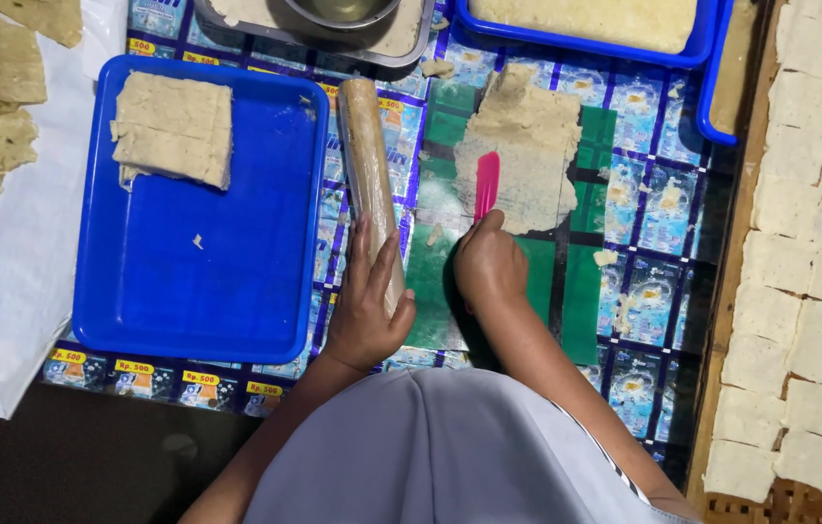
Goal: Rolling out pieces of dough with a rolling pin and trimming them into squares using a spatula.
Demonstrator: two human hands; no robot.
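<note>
Right hand [489, 267] gripping pink scraper [487, 184] on dough sheet [523, 155], left hand [367, 311] on rolling pin [368, 175]

- The rolling pin [368, 170] is a long pale cylinder smeared with dough. It lies lengthwise on the tabletop, just beside the right edge of the blue tray, with the left hand [367, 311] wrapped over its near end.
- The pink scraper [487, 184] is a flat, narrow blade. It points away from the person and rests on the thin, ragged, beige dough sheet [523, 150], its handle gripped in the right hand [489, 262].
</note>
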